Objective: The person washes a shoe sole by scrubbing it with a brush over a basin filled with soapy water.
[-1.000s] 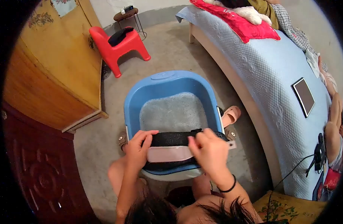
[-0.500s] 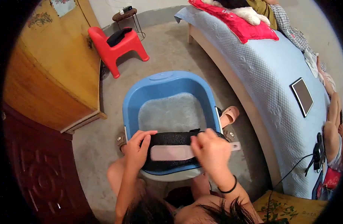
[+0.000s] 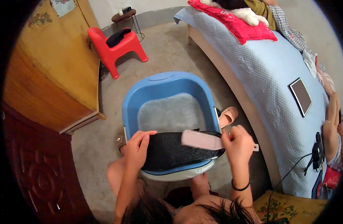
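Observation:
A black cloth (image 3: 167, 153) lies over the near rim of a blue tub (image 3: 132, 99) that holds sudsy water (image 3: 171, 112). On the cloth's left end my left hand (image 3: 137, 149) is closed, with the thumb and fingers pressing its edge. My right hand (image 3: 238, 145) is closed round the handle of a pale pink brush (image 3: 201, 140), and wears a black band at the wrist. The brush's flat back faces up over the right part of the cloth; its underside is hidden.
A red chair (image 3: 121, 48) with a dark item and a small stool (image 3: 123, 15) stand beyond. A bed (image 3: 250, 63) on the right carries a tablet (image 3: 301, 96) and black cables. Another person's legs (image 3: 332, 123) are at the far right. A yellow cabinet (image 3: 59, 71) stands left.
My right hand has moved right with the brush, which now is raised and tilted over the cloth's right part. My left hand has stayed at the cloth's left end.

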`<state>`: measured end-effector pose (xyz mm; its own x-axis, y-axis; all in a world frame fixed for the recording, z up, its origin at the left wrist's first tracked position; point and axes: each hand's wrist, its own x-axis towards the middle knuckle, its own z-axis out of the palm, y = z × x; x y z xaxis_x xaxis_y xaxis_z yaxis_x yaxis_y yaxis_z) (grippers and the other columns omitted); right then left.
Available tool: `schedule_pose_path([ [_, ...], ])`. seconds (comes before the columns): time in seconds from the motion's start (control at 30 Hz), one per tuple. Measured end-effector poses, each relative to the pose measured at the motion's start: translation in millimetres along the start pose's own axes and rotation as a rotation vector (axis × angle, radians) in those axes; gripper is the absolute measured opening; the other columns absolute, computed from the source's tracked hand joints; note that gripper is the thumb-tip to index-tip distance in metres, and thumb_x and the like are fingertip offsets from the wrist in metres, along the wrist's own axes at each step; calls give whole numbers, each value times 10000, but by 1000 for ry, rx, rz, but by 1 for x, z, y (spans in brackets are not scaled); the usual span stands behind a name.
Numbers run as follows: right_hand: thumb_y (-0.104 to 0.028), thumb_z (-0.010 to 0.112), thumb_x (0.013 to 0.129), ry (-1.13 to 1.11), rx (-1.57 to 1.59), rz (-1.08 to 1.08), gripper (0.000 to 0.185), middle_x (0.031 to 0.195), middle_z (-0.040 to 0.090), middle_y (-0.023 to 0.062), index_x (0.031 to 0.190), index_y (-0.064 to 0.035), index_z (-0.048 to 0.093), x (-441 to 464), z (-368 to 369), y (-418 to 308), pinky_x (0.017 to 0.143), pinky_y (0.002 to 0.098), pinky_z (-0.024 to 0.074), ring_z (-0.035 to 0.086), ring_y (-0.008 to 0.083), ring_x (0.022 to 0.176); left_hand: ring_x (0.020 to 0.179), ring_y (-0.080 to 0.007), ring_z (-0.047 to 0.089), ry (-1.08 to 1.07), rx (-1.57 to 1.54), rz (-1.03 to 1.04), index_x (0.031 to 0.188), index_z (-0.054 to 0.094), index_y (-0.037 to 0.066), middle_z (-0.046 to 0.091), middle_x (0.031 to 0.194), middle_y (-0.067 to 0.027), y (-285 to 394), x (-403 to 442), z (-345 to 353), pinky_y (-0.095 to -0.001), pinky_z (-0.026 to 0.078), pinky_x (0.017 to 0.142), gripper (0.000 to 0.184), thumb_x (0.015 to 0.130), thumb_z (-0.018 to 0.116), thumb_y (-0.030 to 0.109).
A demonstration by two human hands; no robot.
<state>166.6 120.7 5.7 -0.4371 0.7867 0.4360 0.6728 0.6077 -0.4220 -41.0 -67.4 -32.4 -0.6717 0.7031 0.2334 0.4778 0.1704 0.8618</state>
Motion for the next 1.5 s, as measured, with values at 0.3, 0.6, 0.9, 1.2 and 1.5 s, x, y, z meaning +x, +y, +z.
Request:
schedule_pose_path([
  [0.3, -238, 673, 797, -157, 108, -267, 248, 657, 524, 79, 631, -106, 545, -15, 27, -52, 472, 387, 464, 584, 283, 515, 822, -189, 595, -32, -2, -63, 1012, 685, 25, 621, 867, -81, 2, 1, -2, -267, 450, 766, 280, 977, 463, 193],
  [0.6, -236, 714, 741, -75, -98, 162, 283, 658, 560, 116, 606, -52, 546, 5, -15, 28, 521, 423, 433, 569, 322, 576, 825, -187, 596, -7, 2, -19, 1008, 689, 28, 624, 872, -82, 3, -1, 0, -259, 448, 765, 276, 975, 460, 179],
  [0.9, -223, 690, 779, -180, 152, -241, 274, 652, 513, 81, 615, -75, 527, -19, 27, -58, 479, 389, 433, 560, 303, 549, 800, -172, 591, 1, -22, -15, 999, 695, 40, 623, 849, -78, -7, 0, 1, -253, 444, 740, 330, 983, 404, 195],
  [1.2, -251, 704, 770, -112, -9, 56, 279, 632, 559, 114, 632, -59, 557, -6, -4, 16, 500, 415, 439, 576, 317, 561, 771, -154, 581, 25, 26, -25, 996, 700, 60, 621, 844, -62, -2, -2, 3, -245, 440, 718, 321, 983, 413, 204],
  [1.5, -223, 666, 795, -128, 52, -212, 224, 658, 537, 78, 654, -99, 545, -16, 25, -43, 462, 386, 463, 586, 287, 515, 707, -152, 528, 8, 14, -28, 1008, 696, 45, 567, 775, -60, -1, -1, 1, -247, 418, 677, 321, 982, 418, 204],
])
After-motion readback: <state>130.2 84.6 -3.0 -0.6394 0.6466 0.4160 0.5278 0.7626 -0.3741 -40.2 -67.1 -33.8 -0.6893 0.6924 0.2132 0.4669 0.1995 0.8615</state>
